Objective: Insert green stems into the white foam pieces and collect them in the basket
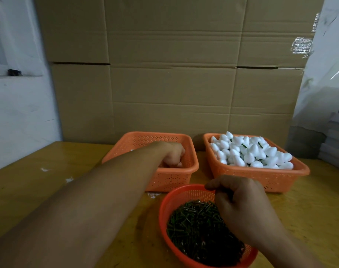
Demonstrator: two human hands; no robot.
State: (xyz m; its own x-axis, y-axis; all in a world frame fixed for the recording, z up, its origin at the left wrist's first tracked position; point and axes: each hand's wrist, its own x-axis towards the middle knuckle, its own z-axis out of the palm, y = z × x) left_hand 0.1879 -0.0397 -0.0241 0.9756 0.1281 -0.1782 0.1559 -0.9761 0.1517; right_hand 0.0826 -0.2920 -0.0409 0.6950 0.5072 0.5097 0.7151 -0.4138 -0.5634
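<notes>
My left hand (173,154) reaches down into the left orange basket (126,146), fingers curled around white foam pieces (179,164) that barely show under it. My right hand (240,202) hovers over the round orange bowl (164,202) of short green stems (195,227), its fingers curled with thumb toward fingertips; whether it pinches a stem is hidden. The right orange basket (261,176) is heaped with white foam pieces (251,153), some showing green stems.
A wall of brown cardboard boxes (174,74) stands right behind the baskets. The wooden table (48,167) carries small white foam crumbs at the left. Grey stacked material (336,136) sits at the far right.
</notes>
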